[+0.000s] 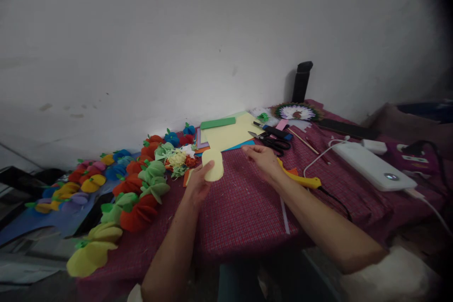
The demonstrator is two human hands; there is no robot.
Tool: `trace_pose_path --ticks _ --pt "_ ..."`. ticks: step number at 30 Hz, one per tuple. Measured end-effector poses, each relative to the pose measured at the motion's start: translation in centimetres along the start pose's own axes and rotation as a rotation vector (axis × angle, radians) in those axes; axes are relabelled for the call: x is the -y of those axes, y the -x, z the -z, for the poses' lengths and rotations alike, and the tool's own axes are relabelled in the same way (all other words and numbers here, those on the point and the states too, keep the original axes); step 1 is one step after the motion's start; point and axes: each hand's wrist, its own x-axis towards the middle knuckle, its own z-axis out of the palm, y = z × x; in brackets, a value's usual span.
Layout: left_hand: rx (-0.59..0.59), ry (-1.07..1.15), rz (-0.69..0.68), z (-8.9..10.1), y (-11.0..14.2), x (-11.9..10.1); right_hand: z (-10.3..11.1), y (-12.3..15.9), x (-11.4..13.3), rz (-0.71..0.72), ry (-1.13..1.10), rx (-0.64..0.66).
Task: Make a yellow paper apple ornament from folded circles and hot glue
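My left hand (198, 180) pinches a small pale-yellow paper cut-out (213, 165), rounded like a petal, above the red checked tablecloth (240, 207). A little to its right, my right hand (264, 159) hovers with the fingers loosely apart and nothing in them. Just beyond the right hand lie black scissors (272, 141) and a yellow glue gun (300, 179). A stack of coloured paper sheets (228, 134), pale yellow on top, lies behind both hands.
Rows of folded paper fruits in many colours (130, 188) fill the table's left side. A white power bank (373, 166) with cables sits at the right, a black bottle (301, 80) and a round paper ornament (296, 112) stand near the wall.
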Motion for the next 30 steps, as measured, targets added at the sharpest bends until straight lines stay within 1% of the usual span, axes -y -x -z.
trace_pose_path --ticks 1,3,5,7,10,12,14,16,18,21,25,28,30 --pt "-0.005 0.011 -0.004 0.0 0.0 0.0 0.1 -0.1 -0.1 0.012 -0.009 -0.037" --pt "-0.019 0.021 -0.006 0.0 -0.1 -0.1 0.3 -0.4 -0.5 0.035 -0.004 -0.072" --pt "-0.026 0.021 -0.002 0.1 -0.2 -0.1 0.3 -0.5 -1.0 0.057 0.022 -0.049" --pt "-0.019 0.021 -0.008 0.2 -0.3 0.0 0.1 -0.4 -1.4 0.072 0.037 0.026" --pt "-0.021 0.011 -0.028 0.4 -0.4 0.0 -0.4 -0.1 -1.6 0.074 0.042 0.199" --pt "-0.037 -0.001 -0.039 0.3 -0.4 -0.1 -0.6 0.1 -1.5 0.061 0.059 0.292" --pt "-0.047 -0.008 -0.046 0.2 -0.3 -0.3 -0.7 0.3 -1.4 0.058 0.109 0.349" --pt "-0.039 -0.009 -0.052 0.1 -0.2 -0.5 -0.7 0.4 -1.5 0.087 0.196 0.369" --pt "-0.027 -0.016 -0.052 0.1 -0.2 -0.5 -0.5 0.5 -1.5 0.12 0.297 0.348" --pt "-0.024 -0.036 -0.047 0.1 -0.2 -0.4 -0.3 0.6 -1.3 0.153 0.451 0.267" --pt "-0.023 -0.043 -0.042 0.2 -0.2 -0.2 0.1 0.6 -0.8 0.209 0.688 0.206" --pt "-0.02 -0.055 -0.04 0.2 -0.1 -0.3 0.4 0.4 -1.1 0.318 0.779 0.138" --pt "-0.012 -0.072 -0.03 0.1 0.0 -0.4 0.5 0.2 -1.4 0.362 0.818 0.136"
